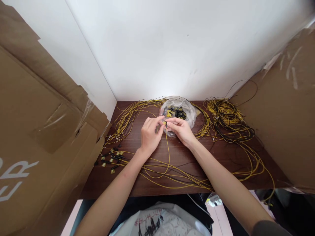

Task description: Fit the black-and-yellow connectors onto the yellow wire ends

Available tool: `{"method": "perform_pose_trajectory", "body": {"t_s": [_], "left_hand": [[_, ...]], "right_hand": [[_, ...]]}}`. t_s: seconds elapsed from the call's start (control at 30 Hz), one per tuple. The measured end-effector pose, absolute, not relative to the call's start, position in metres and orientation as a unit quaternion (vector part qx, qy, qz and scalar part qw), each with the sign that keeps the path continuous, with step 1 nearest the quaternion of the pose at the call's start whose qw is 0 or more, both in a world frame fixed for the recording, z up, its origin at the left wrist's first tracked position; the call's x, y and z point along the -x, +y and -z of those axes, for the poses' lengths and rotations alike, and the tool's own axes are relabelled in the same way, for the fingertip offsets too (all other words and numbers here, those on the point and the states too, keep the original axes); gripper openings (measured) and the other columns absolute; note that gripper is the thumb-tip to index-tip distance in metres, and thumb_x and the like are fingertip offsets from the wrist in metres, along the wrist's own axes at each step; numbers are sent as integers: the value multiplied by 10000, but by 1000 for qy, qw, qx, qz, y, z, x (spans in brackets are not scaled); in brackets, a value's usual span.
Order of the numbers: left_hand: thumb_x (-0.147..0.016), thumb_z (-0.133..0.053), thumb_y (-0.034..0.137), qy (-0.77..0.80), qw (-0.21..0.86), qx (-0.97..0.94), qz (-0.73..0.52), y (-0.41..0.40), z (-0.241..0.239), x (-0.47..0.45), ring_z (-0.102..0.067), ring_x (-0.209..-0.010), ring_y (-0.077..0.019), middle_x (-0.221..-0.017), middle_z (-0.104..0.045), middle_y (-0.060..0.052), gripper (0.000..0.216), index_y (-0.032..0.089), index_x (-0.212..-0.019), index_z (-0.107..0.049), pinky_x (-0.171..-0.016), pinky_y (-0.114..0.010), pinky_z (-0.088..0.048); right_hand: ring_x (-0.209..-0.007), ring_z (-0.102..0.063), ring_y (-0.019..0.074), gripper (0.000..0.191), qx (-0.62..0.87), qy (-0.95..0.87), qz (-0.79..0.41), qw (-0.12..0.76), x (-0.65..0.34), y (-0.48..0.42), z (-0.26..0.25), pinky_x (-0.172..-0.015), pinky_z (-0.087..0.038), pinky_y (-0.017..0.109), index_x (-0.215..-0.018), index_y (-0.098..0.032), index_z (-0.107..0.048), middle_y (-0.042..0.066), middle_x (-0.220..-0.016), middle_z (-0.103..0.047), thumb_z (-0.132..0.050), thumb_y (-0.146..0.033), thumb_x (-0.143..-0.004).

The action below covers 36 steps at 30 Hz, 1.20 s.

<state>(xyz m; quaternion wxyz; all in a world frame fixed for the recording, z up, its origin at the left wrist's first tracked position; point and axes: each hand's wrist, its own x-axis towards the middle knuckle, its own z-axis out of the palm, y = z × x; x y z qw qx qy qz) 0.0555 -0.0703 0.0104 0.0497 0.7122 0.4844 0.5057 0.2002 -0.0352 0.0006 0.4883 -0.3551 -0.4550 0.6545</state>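
Note:
My left hand (pixel 152 132) and my right hand (pixel 180 130) meet over the middle of the table, fingertips pinched round a small yellow and black connector (pixel 165 124). The left fingers are on its yellow side, the right ones on its black side. A yellow wire (pixel 168 147) hangs below it and curves down to the table. Just behind my hands lies an open clear plastic bag (pixel 190 113) with yellow pieces (pixel 169 113) and black pieces (pixel 180 113) in it. My fingers partly hide the connector.
Finished-looking wires with yellow and black ends (pixel 112 160) lie at the left front. Yellow wire bundles stretch behind on the left (pixel 128 116); a tangled coil (pixel 225 113) sits at the right. Cardboard walls stand left (pixel 56 131) and right (pixel 283 114), a white wall (pixel 157 49) behind.

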Motion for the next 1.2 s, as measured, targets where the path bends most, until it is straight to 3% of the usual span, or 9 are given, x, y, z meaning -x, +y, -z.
{"method": "perform_pose_trajectory", "body": {"t_s": [0.47, 0.73, 0.97, 1.2], "left_hand": [[-841, -505, 112, 450, 21, -737, -504, -70, -7, -56, -544, -813, -154, -856, -666, -26, 301, 181, -1131, -551, -763, -300, -474], [-833, -480, 68, 435, 97, -700, -557, -70, -9, -58, -561, -773, -118, -897, -648, -29, 318, 187, -1124, -526, -671, -236, -479], [-795, -568, 98, 444, 115, -694, -555, -70, -10, -59, -496, -686, -79, -893, -542, -21, 329, 189, -1111, -562, -600, -198, -458], [-790, -602, 147, 455, 124, -689, -550, -69, -9, -58, -502, -741, -100, -848, -512, -25, 149, 184, -923, -660, -555, -185, -433]], "right_hand": [[-633, -625, 117, 299, 366, -488, -617, 497, -197, -40, -7, -661, -499, 264, -805, -174, -694, 9, -719, -705, -811, -289, -555], [-673, -643, 126, 257, 340, -475, -636, 505, -199, -39, -7, -670, -499, 258, -844, -177, -706, 25, -746, -711, -781, -272, -617], [-673, -643, 102, 241, 316, -419, -708, 472, -201, -38, -6, -672, -509, 227, -850, -181, -719, 23, -780, -714, -781, -233, -622], [-729, -645, 111, 215, 297, -447, -717, 444, -203, -39, -9, -673, -519, 224, -882, -186, -714, 37, -856, -713, -744, -245, -677]]}}
